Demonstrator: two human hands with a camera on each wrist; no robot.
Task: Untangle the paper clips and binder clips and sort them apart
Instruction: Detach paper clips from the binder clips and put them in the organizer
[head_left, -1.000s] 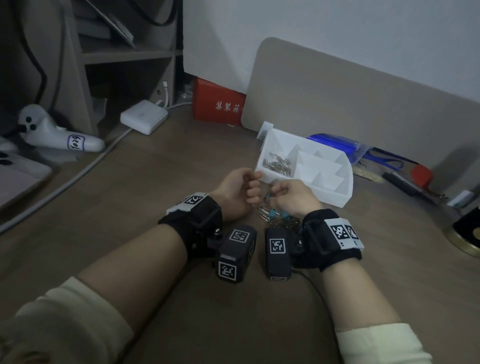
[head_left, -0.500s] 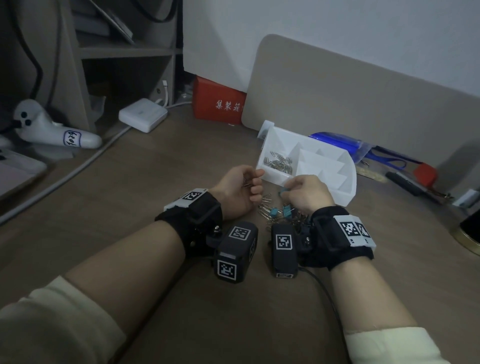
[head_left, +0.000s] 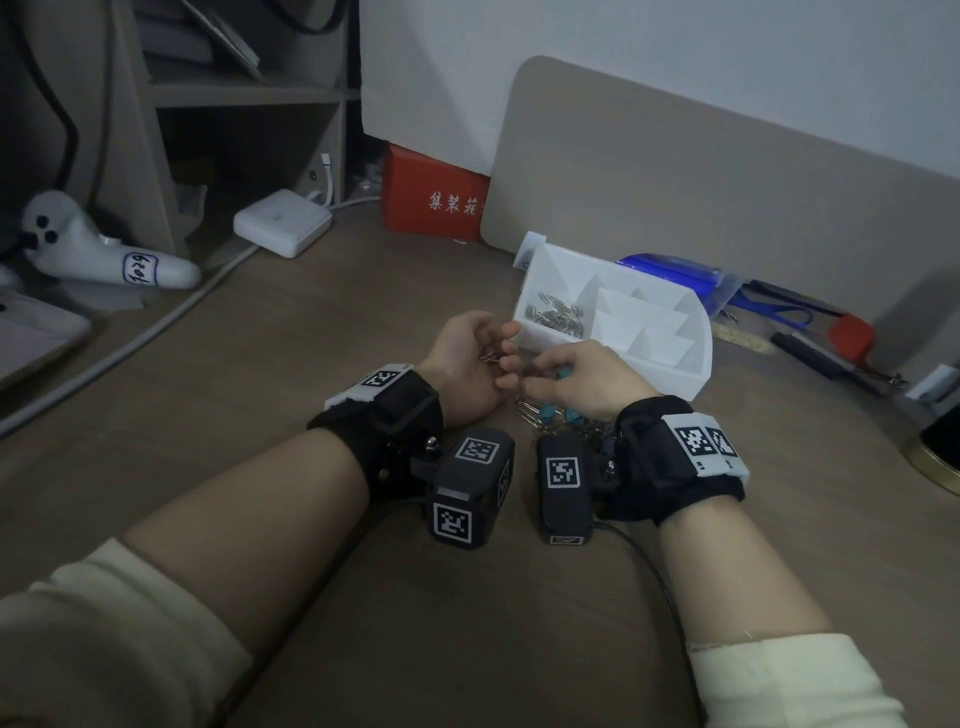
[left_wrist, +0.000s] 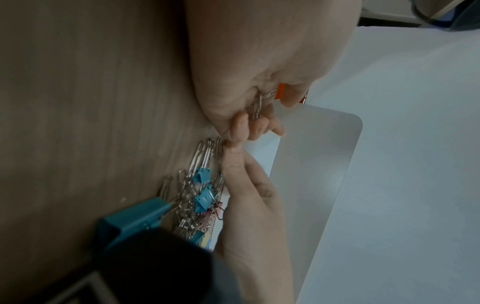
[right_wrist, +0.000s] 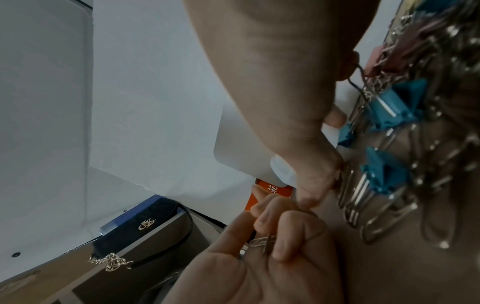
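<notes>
Both hands meet above my wooden desk (head_left: 311, 364): left hand (head_left: 467, 364) curls around silver paper clips (right_wrist: 262, 241), right hand (head_left: 587, 379) pinches one from the tangled silver-and-blue clip pile (left_wrist: 200, 191) beside the white divided tray (head_left: 675, 374)

The scene is dimly lit. A brown wood-grain bench (head_left: 260, 405) is seen, backed by a plain white wall (head_left: 675, 62). A beige panel with rounded corners (head_left: 701, 208) is leaned against the wall along the bench's far edge. At the far left corner, a grey-brown shelf unit (head_left: 234, 98) is set, its compartments left in shadow. Dark cables (head_left: 67, 104) are hung in front of its left side.
</notes>
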